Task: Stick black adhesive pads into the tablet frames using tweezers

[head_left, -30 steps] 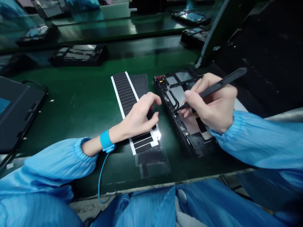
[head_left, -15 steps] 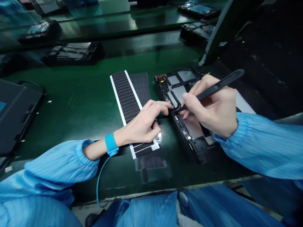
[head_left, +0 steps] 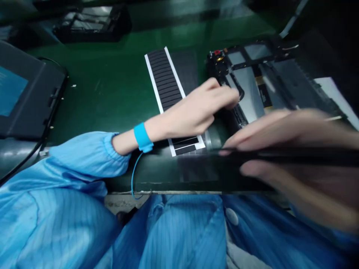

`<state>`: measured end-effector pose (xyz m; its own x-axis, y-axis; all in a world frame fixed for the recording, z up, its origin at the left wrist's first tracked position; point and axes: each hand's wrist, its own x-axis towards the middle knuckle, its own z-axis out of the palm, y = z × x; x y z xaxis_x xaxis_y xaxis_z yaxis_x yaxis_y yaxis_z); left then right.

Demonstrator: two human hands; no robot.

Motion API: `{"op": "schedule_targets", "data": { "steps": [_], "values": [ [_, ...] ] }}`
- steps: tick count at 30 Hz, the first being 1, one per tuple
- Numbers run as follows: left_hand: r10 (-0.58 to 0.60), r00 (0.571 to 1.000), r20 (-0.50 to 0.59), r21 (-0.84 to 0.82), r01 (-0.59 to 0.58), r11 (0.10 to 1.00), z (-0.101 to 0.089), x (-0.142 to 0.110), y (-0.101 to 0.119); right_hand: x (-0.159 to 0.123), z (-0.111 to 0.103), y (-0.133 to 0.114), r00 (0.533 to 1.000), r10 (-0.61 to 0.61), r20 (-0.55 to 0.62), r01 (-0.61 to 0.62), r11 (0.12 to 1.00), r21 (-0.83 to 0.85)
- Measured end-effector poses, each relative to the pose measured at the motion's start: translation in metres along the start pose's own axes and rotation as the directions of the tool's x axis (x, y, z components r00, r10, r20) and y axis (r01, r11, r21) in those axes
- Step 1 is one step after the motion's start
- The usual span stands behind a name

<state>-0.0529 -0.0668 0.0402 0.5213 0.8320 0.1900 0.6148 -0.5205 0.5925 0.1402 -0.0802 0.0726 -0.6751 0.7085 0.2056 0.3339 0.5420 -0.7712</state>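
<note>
An opened electronic device (head_left: 251, 97), black-framed with silver panels and a dark cable along its left side, lies on the green bench at the right. My left hand (head_left: 193, 108) reaches across to its left edge, the bent index fingertip on or just over the cable; the thumb stays apart, and I see nothing held. Close to the camera, my right hand (head_left: 294, 129) is smeared by motion, with black tweezers (head_left: 297, 154) between thumb and fingers. Under my left forearm and hand lies a white-edged sheet of black strips (head_left: 165, 76), partly covered.
A dark case with a blue panel (head_left: 22, 97) stands at the left, a black cable beside it. Another opened unit (head_left: 92, 24) sits at the back left. A blue wrist strap (head_left: 143, 137) with a cord circles my left wrist. White sheeting (head_left: 336, 93) lies beyond the device.
My right hand has pulled back from the device toward me with the tweezers. My left hand stays by the device's left edge. The whole view has shifted with my head.
</note>
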Motion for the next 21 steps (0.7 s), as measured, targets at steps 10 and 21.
{"op": "schedule_targets", "data": {
  "steps": [10, 21],
  "values": [
    [-0.312, 0.753, 0.579, 0.177, 0.257, 0.95, -0.023, -0.019, -0.007, -0.018, 0.076, 0.018, 0.998, -0.065, 0.007, 0.06, 0.947, 0.317],
    [-0.331, 0.772, 0.543, 0.348, 0.152, 0.925, -0.015, -0.016, 0.001, -0.02, 0.077, 0.012, 1.0, 0.001, -0.016, 0.003, 0.968, 0.249]
  ]
}}
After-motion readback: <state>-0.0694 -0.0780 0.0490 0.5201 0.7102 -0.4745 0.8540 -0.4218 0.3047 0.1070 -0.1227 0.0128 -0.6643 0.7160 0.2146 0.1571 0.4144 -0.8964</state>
